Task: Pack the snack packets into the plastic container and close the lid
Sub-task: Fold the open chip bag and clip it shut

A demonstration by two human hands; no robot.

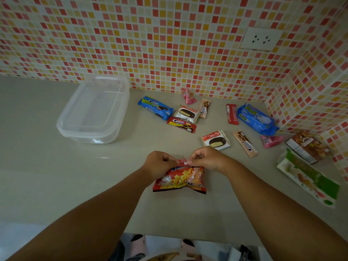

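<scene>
One clear plastic container (93, 110) sits at the left of the grey counter (37, 166) with its lid (98, 102) resting on top, long axis running from the near edge toward the tiled wall (169, 44).

Right of it lie the loose snack packets. A blue Cream-O pack (155, 108) lies slanted, one end toward the wall; just beside it a red Cream-O bar (181, 124) touches a white Choco Pie (186, 113). A small pink sweet (188, 96) and a tan wafer stick (204, 108) sit nearer the wall. A second Choco Pie (215, 140) lies closer in, then a second tan stick (244, 143), a red bar (232, 114), a big blue pack (257, 119), a pink packet (271, 141), a brown carton (307, 146) and a green-and-white bag (308, 178) — their smaller writing cannot be read.

At centre, one red-and-orange chip bag (180, 180) lies flat, its top pointing away. The left hand (160, 163) and right hand (206, 159) both pinch its folded top edge, where a small clip (183, 160) sits between the fingertips.
</scene>
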